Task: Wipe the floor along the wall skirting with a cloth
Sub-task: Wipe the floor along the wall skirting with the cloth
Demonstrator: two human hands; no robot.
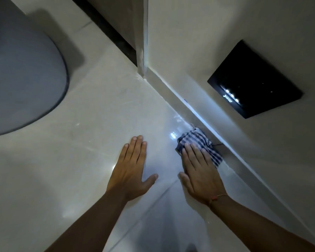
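Observation:
A blue-and-white striped cloth (196, 140) lies bunched on the glossy pale tiled floor (91, 135), right against the wall skirting (182, 102). My right hand (200, 171) presses flat on the cloth, fingers together and covering its near half. My left hand (133, 168) rests flat on the bare floor to the left of the cloth, fingers spread, holding nothing. The skirting runs diagonally from the corner at upper centre down to the lower right.
A large grey rounded object (22, 75) sits on the floor at the left. A black switch panel (255, 79) with small lights is mounted on the wall above the skirting. A wall corner edge (142, 42) and a dark strip lie at top centre.

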